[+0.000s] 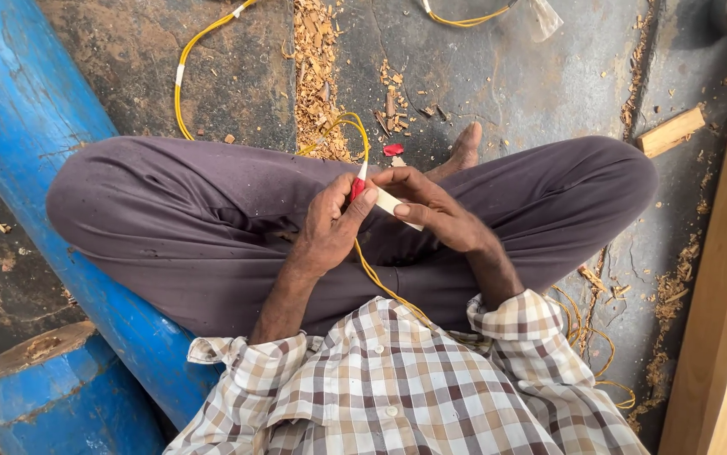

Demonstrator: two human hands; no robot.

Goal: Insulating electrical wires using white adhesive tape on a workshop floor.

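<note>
- Head view, nearest first: a checked shirt (397,388) with rolled cuffs, both forearms reaching out over crossed legs in grey trousers (195,219).
- The left hand (329,223) has its grip closed on a small red piece (356,189) at the end of a yellow cord (380,282), thumb and forefinger pinching it.
- The right hand (435,211) has its grip closed on a pale flat strip (393,202) (wood or tape, I cannot tell which), which touches the red piece.
- The cord runs from the lap up through the hands and loops onto the floor (532,84) ahead.
- Progress, as a judgement: the red piece is on the cord and being worked; a red scrap (393,149) lies on the floor just beyond, so some trimming looks done, though how much is left is unclear.
- Farther out: wood shavings (317,67), a bare foot (464,147), a blue pipe (18,126) at left, 1 wooden plank (721,286) at right.
</note>
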